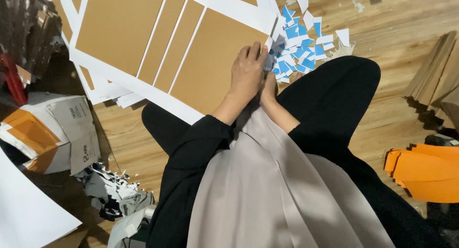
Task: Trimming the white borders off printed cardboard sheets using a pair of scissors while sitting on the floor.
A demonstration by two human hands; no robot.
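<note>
Head view. I look down on a seated person working on a wooden floor. The left hand lies flat on the near right corner of a white sheet that carries four brown cardboard panels; its fingers are held close together and press down at the corner. The right hand sits just beside and partly under the left, mostly hidden, so I cannot tell how its fingers stand or whether they pinch anything.

The sheet rests on a stack of similar sheets at upper left. I judge it light and thin, easy to crease, with the panels lending stiffness; the free white margin or the corner looks the best place to take hold.

Touching the corner, to the right, lies a heap of small blue-and-white paper scraps. A white and orange carton with a grey label stands at left, with crumpled dark and white scraps below it. Orange sheets lie stacked at lower right, and brown board strips above them.
</note>
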